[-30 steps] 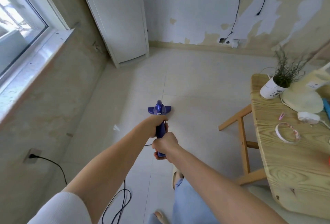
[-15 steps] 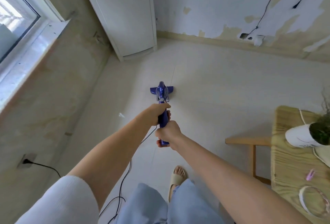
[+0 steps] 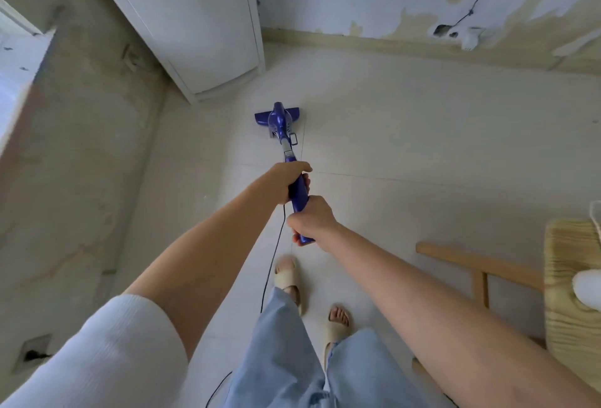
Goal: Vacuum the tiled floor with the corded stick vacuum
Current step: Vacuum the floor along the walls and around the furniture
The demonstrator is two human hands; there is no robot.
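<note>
A blue corded stick vacuum (image 3: 281, 122) stands on the pale tiled floor (image 3: 390, 147), its flat head on the tiles near the base of a white cabinet. My left hand (image 3: 287, 181) grips the blue handle higher up the stick. Just behind it my right hand (image 3: 312, 220) grips the handle's end. The black cord (image 3: 272, 255) hangs from the handle and runs down past my left foot.
A white cabinet (image 3: 201, 24) stands in the far left corner. A wall socket (image 3: 32, 350) with a plug sits low on the left wall. A wooden table (image 3: 572, 297) stands at the right edge. My sandalled feet (image 3: 287, 277) are just behind the vacuum.
The vacuum head has moved forward toward the cabinet and I have stepped after it. The table has slid further to the right edge of view. Both hands keep their grip.
</note>
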